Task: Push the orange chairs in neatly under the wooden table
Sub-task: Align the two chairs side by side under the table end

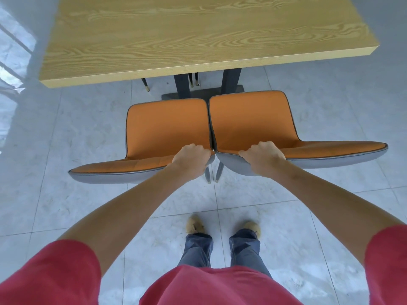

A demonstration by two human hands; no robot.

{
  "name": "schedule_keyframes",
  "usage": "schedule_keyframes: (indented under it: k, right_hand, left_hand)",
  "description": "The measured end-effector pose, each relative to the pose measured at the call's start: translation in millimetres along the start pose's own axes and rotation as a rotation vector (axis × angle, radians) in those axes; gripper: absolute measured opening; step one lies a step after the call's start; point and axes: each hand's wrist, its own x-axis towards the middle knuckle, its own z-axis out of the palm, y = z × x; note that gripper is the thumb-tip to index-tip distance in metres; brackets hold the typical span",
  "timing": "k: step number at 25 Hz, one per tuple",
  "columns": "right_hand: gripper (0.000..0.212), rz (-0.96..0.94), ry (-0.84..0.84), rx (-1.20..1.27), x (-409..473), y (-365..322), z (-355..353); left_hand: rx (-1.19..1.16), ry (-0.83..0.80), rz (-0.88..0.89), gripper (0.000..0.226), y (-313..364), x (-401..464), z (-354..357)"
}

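Note:
Two orange chairs with grey backs stand side by side in front of me, touching at their inner edges. My left hand (191,160) grips the top of the left chair's (167,126) backrest near its inner end. My right hand (263,156) grips the top of the right chair's (253,119) backrest in the same way. The wooden table (176,40) lies beyond them; both seats stand out on the floor, short of the table's near edge. The table's dark base (202,93) shows just past the seats.
Dark legs with gold tips (146,85) of other chairs show under the table's far side. Pale glossy floor tiles (88,128) surround the table. My feet (222,227) stand on the tiles right behind the two chairs.

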Motion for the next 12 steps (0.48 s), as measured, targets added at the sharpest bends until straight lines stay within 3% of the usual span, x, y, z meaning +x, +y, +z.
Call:
schedule_keyframes:
  k: [12]
  right_hand:
    - [0.026, -0.002, 0.003, 0.022, 0.0, 5.6, 1.3]
  left_hand:
    - [-0.082, -0.001, -0.116, 0.027, 6.5, 2.2, -6.2]
